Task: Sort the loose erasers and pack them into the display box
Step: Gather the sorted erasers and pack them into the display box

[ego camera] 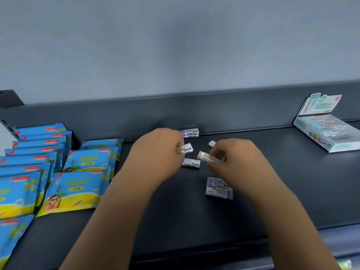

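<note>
Loose sleeved erasers lie on the dark shelf (292, 182). My left hand (155, 152) grips a white-sleeved eraser (186, 148). My right hand (235, 158) pinches an eraser with a peach-coloured end (204, 156). Between the hands lies a white and purple eraser (191, 163). Two stacked erasers (190, 132) rest against the shelf's back wall, and a small one (212, 143) peeks out behind my right hand. A purple cluster of erasers (218, 189) lies under my right wrist. The display box (329, 133) stands open at the far right, with rows of erasers inside.
Several blue and yellow wipe packets (76, 188) stand in rows on the left part of the shelf. The shelf's raised back wall (233, 112) runs behind everything. The front edge of the shelf (194, 252) is near my forearms.
</note>
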`<state>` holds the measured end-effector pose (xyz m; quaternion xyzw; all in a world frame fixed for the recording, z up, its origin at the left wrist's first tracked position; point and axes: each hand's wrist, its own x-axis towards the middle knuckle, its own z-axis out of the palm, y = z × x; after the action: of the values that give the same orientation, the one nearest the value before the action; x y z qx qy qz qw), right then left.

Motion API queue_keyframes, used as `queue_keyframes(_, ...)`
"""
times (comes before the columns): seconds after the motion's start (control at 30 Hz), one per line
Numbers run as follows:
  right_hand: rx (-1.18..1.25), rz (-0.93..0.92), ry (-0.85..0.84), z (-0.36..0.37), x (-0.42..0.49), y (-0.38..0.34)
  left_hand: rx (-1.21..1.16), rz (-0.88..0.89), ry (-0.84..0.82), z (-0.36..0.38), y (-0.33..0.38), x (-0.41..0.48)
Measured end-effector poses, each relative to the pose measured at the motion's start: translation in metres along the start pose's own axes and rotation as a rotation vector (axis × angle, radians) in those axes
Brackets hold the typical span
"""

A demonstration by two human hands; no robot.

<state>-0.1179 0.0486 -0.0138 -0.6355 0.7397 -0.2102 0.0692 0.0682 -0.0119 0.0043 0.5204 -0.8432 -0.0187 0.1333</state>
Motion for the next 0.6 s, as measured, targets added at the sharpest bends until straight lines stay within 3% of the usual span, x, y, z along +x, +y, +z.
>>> queue_keyframes(0.6, 0.008, -0.140, 0.098, -0.092, 0.009, 0.206, -0.121, -0.039, 0.116, 0.054, 0.209, 0.046)
